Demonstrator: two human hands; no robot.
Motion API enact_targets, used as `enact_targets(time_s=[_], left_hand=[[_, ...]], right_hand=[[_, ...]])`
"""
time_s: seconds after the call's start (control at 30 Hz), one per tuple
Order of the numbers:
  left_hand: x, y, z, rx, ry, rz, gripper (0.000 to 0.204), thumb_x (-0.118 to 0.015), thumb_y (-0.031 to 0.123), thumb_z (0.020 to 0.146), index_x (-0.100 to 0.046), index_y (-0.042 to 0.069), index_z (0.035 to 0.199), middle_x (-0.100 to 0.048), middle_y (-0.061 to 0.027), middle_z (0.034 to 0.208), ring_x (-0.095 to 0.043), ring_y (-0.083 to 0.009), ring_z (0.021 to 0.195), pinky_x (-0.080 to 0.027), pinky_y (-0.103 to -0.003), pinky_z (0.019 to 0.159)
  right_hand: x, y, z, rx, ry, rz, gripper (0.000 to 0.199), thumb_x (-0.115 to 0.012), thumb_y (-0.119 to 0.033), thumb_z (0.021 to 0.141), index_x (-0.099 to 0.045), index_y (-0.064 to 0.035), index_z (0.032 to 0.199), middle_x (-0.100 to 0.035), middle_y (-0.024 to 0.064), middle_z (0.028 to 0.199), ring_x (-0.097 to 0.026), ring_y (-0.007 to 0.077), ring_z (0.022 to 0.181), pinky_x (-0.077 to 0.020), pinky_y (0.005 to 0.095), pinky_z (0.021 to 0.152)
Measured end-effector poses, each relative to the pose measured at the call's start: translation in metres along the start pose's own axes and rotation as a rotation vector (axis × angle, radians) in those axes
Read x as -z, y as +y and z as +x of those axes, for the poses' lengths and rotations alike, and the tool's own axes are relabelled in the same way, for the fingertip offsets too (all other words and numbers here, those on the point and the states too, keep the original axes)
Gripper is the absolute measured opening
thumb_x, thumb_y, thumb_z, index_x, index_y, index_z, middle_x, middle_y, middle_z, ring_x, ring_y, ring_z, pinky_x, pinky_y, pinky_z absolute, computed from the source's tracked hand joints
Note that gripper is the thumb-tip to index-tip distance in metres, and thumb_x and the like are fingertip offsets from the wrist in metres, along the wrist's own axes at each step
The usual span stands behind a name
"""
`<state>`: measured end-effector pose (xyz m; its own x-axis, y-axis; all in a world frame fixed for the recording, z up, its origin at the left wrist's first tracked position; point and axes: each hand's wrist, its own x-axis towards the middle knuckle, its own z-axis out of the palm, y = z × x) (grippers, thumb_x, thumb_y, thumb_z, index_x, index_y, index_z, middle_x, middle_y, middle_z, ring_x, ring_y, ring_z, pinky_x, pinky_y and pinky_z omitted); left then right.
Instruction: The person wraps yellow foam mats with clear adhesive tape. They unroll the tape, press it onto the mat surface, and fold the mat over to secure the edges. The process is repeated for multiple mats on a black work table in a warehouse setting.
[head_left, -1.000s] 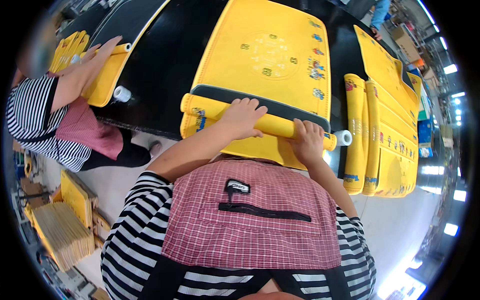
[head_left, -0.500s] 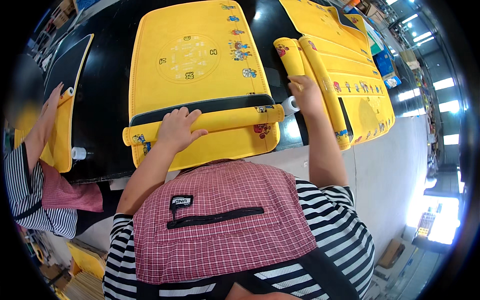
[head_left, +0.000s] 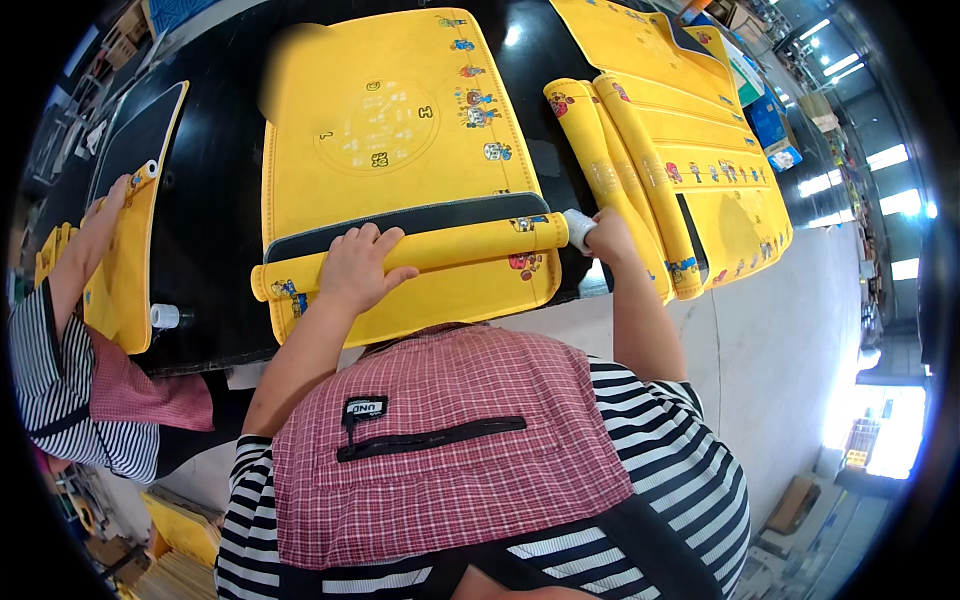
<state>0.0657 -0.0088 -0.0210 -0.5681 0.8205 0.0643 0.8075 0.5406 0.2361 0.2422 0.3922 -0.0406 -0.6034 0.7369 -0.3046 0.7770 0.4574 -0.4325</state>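
Note:
A large yellow mat (head_left: 390, 130) with small cartoon pictures and a black back lies on the black table (head_left: 220, 200). Its near part is wound into a roll (head_left: 460, 245) across the mat. My left hand (head_left: 358, 268) presses flat on the roll's left half. My right hand (head_left: 608, 235) grips the white tube end (head_left: 577, 228) that sticks out of the roll on the right.
Several rolled and flat yellow mats (head_left: 680, 150) lie stacked at the right. A co-worker's hand (head_left: 105, 205) rests on another yellow mat (head_left: 125, 270) at the left, with a white tube (head_left: 163, 316) below it. Grey floor shows on the right.
My right hand has come in from the right and taken the white tube end. The view has shifted, and my left hand stays on the roll.

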Motion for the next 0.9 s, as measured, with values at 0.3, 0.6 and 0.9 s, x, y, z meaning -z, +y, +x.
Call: enact_targets(time_s=[0.3, 0.6, 0.9], left_hand=[[0.006, -0.007, -0.019, 0.029, -0.014, -0.112, 0.057, -0.075, 0.049, 0.084, -0.064, 0.011, 0.126, -0.065, -0.0137, 0.106, -0.061, -0.0346, 0.104, -0.047, -0.046, 0.092], [0.005, -0.006, -0.007, 0.014, -0.027, -0.282, 0.070, -0.078, 0.051, 0.078, -0.063, 0.008, 0.131, -0.064, -0.0177, 0.127, -0.058, -0.0379, 0.122, -0.044, -0.048, 0.103], [0.037, 0.017, 0.011, -0.299, 0.193, -0.489, 0.045, -0.069, 0.028, 0.089, -0.061, 0.010, 0.129, -0.062, -0.0141, 0.124, -0.058, -0.0349, 0.115, -0.044, -0.047, 0.103]], right_hand=[[0.013, -0.058, -0.037, 0.622, 0.232, 0.689, 0.018, -0.070, 0.005, 0.083, -0.064, -0.0024, 0.099, -0.068, 0.0060, 0.091, -0.064, 0.0161, 0.087, -0.0523, 0.0303, 0.081], [-0.100, -0.158, -0.064, 1.086, 0.003, 0.519, 0.022, -0.080, -0.009, 0.074, -0.060, -0.0049, 0.081, -0.061, 0.0028, 0.074, -0.055, 0.0125, 0.071, -0.0473, 0.0305, 0.065], [-0.121, -0.174, -0.059, 0.910, -0.432, 0.788, 0.013, -0.076, -0.001, 0.081, -0.067, -0.0048, 0.089, -0.068, 0.0002, 0.088, -0.060, 0.0093, 0.082, -0.0497, 0.0277, 0.074]])
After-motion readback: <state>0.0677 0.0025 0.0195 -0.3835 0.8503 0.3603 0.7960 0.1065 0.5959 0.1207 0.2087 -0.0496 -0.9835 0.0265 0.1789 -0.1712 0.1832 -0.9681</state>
